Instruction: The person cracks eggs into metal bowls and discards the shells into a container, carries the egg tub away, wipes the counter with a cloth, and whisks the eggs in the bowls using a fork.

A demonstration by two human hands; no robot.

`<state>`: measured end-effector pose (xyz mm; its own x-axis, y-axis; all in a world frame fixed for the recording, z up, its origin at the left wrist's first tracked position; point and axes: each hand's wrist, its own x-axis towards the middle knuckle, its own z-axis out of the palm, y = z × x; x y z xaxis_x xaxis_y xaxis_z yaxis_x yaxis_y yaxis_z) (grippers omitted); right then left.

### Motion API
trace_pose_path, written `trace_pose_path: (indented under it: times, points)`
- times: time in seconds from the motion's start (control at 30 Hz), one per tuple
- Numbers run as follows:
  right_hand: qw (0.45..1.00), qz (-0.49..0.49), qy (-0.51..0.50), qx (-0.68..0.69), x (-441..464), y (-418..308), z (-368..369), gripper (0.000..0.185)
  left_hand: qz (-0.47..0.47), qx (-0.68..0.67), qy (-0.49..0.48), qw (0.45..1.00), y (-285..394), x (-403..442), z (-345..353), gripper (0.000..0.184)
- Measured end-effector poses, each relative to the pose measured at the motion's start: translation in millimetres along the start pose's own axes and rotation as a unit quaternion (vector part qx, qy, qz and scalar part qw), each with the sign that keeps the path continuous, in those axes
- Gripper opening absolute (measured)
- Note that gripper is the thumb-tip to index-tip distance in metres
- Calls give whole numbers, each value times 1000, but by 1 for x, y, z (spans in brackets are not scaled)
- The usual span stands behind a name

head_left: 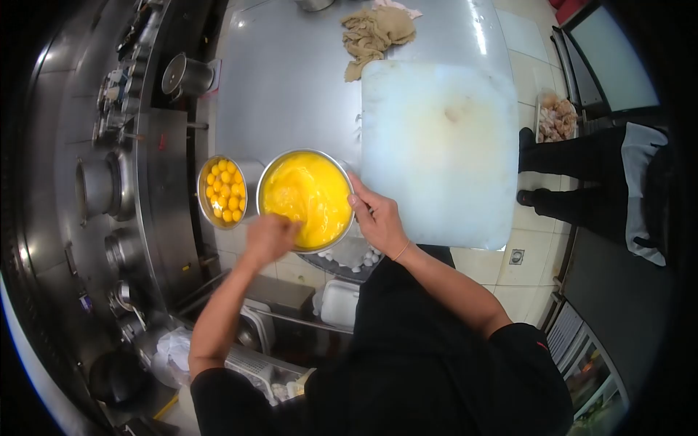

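A round metal bowl [261, 173] of beaten yellow egg [320, 192] is at the table's near edge. My right hand [378, 219] grips its right rim, thumb on the edge. My left hand [272, 237] is closed at the bowl's near left side, slightly smeared by motion; any tool in it is hidden. The egg's surface shows swirls and some froth. Left of the bowl stands a metal container [201, 190] of several whole egg yolks [227, 192].
A white cutting board [440, 152] lies on the steel table [283, 80], with a brown cloth [378, 33] behind it. A pot [187, 75] stands left. Another person's legs [582, 171] are at right, near a tray of raw-looking meat [557, 118].
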<state>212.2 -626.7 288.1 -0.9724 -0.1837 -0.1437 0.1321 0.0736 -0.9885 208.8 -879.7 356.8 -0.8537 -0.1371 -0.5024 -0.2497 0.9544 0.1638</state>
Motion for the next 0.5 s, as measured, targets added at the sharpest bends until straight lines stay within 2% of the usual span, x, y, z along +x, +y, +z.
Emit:
trace_pose_path:
  times: [0.03,0.07,0.17,0.2,0.3,0.33,0.43,0.47,0.5]
  points:
    - [1000,10,-17,-11,-1,0,0,41,-36,-38,-29,998,0,0,-9,39]
    - [1000,5,-17,-8,-6,2,3,41,-41,-68,45,996,5,7,-23,39]
    - [1000,-28,4,-6,4,8,3,41,70,106,33,991,21,-12,-4,38]
    - [1000,-28,6,-4,2,8,4,41,81,116,-29,990,27,-17,-9,40]
    - [1000,-1,-18,-5,-3,3,2,41,-21,-48,65,996,8,11,-23,41]
    - [1000,8,-22,-6,1,0,1,41,-20,12,67,997,8,7,-6,44]
    - [1000,-24,4,-1,1,6,4,41,88,89,2,992,16,-8,-3,45]
    - [1000,-16,-4,-3,1,5,2,41,-22,-38,-30,999,6,5,-13,46]
    - [1000,-6,-12,-2,0,2,0,41,-15,2,-13,1000,3,1,-6,46]
